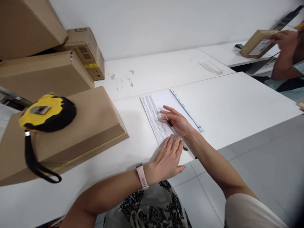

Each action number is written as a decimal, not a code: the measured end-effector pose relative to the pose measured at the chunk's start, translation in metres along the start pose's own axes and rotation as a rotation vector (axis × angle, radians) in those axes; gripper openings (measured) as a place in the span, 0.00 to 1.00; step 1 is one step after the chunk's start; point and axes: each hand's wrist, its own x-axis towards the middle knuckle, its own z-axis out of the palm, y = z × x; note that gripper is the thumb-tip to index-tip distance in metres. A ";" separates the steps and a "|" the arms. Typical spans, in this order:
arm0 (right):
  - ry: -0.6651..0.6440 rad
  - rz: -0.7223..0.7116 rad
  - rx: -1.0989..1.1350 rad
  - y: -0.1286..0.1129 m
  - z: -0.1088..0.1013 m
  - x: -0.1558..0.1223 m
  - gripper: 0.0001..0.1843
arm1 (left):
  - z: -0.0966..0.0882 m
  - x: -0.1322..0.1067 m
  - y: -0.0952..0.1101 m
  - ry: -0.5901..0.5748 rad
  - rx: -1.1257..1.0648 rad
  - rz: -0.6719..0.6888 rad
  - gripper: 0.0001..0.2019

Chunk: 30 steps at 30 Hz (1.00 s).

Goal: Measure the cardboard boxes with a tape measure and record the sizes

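A printed sheet of paper (154, 110) with dense columns of text lies on the white table (237, 101). My left hand (167, 160) rests flat on the sheet's near corner, fingers stretched out, a pink watch band on the wrist. My right hand (177, 122) sits on the middle of the sheet and holds a black pen (170, 123) between its fingers, tip on the paper. A clear ruler (187, 110) lies along the sheet's right edge.
A yellow and black tape measure (47, 112) with a black strap sits on a flat cardboard box (95, 126) at the left. More cardboard boxes (47, 72) are stacked behind it. At the far right another person's hand (286, 41) holds a box (257, 42).
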 end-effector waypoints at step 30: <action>0.042 -0.199 -0.311 0.002 0.000 -0.040 0.22 | 0.016 0.002 0.008 0.127 0.066 -0.087 0.42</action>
